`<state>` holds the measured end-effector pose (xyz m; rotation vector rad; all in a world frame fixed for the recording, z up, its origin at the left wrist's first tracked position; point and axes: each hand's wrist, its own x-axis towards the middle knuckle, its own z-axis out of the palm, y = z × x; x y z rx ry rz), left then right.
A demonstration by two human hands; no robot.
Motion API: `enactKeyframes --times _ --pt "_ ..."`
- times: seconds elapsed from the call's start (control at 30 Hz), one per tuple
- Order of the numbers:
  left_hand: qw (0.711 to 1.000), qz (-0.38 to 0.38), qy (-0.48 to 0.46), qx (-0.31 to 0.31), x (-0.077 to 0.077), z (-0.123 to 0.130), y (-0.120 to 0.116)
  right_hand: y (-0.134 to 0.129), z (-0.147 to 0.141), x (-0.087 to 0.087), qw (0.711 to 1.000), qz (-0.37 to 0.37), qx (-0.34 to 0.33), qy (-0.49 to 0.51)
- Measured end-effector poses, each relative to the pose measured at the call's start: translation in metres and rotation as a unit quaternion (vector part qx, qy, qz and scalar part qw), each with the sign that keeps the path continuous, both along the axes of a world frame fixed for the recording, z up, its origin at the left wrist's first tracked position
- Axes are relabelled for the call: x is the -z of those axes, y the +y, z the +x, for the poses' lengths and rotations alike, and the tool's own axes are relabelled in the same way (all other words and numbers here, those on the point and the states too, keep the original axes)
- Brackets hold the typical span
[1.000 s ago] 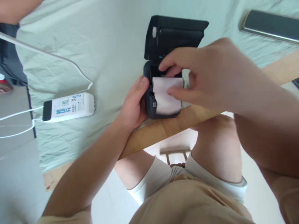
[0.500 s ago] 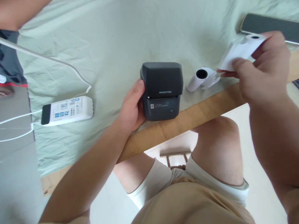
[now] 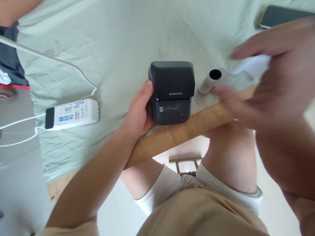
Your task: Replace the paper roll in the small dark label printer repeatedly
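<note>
My left hand (image 3: 141,113) is wrapped round the left side of a dark label printer (image 3: 172,93), which stands at the table's front edge with its lid down. My right hand (image 3: 273,72), smeared by motion, has its thumb and fingers spread apart. Under it, a white label roll (image 3: 253,67) shows partly between the fingers, apart from their tips as far as I can see. Beside the printer, a second white label roll (image 3: 205,84) with a dark core opening lies tilted on the cloth, close to my right thumb.
A white power bank (image 3: 73,114) with cables plugged in lies on the green cloth (image 3: 118,42) at left. A dark phone (image 3: 283,16) is at the upper right. The wooden edge (image 3: 172,134) runs along the front. Another person's arm (image 3: 14,9) shows upper left.
My right hand has let go of the white label roll and opened, swinging nearer the camera. The roll now lies lower, beneath the hand. My left hand keeps its hold on the printer.
</note>
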<state>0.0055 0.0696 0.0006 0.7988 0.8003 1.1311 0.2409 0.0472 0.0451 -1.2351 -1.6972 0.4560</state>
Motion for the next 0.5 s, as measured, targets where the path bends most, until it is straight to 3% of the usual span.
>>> enactKeyframes --times 0.03,0.13,0.37,0.5 --pt "1.000 -0.003 0.004 -0.006 -0.001 0.000 0.000 0.002 -0.013 -0.002 0.991 0.044 -0.065 -0.106" --pt "1.000 -0.020 0.013 -0.016 -0.004 0.001 -0.001 0.017 -0.037 -0.007 0.960 0.093 -0.078 -0.254" --pt "0.999 -0.031 -0.004 0.032 -0.005 -0.001 0.000 0.044 -0.028 -0.031 0.972 0.052 0.044 -0.223" --pt "0.998 -0.051 0.003 0.023 -0.007 -0.002 0.000 0.025 -0.004 -0.015 0.977 0.090 0.070 -0.182"
